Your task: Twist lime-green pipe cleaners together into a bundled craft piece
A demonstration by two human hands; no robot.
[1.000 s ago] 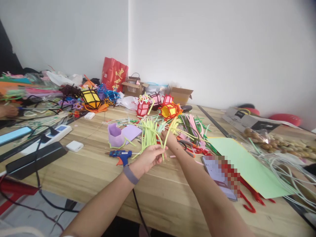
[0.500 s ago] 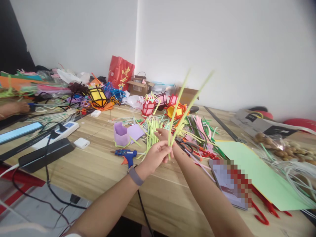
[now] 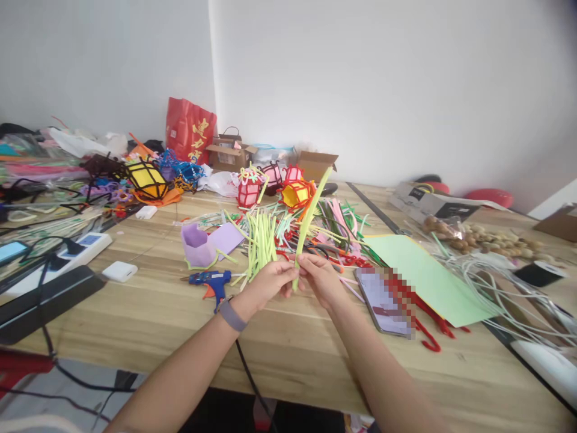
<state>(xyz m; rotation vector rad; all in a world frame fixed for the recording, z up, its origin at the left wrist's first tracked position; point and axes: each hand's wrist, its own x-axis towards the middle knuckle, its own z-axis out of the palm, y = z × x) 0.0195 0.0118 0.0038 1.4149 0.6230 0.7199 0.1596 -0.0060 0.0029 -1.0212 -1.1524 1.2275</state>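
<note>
My left hand (image 3: 269, 281) and my right hand (image 3: 319, 276) meet above the wooden table (image 3: 288, 355), both pinching the lower end of a small bunch of light green pipe cleaners (image 3: 309, 219) that stands up and leans right. A grey band sits on my left wrist. Just beyond my hands lies a pile of loose green pipe cleaners (image 3: 260, 237) mixed with pink, red and dark ones. A blue glue gun (image 3: 211, 281) lies left of my left hand.
A phone (image 3: 383, 300) and a light green sheet (image 3: 424, 273) lie right of my hands. Purple foam pieces (image 3: 202, 243), small pipe-cleaner lanterns (image 3: 293, 192), a red bag (image 3: 188, 131), cardboard boxes, a power strip (image 3: 67, 255) and white cords (image 3: 505, 288) crowd the table.
The two spread green stems have been brought together into one bunch, and my right hand has come back from the pile to grip their lower end beside my left hand.
</note>
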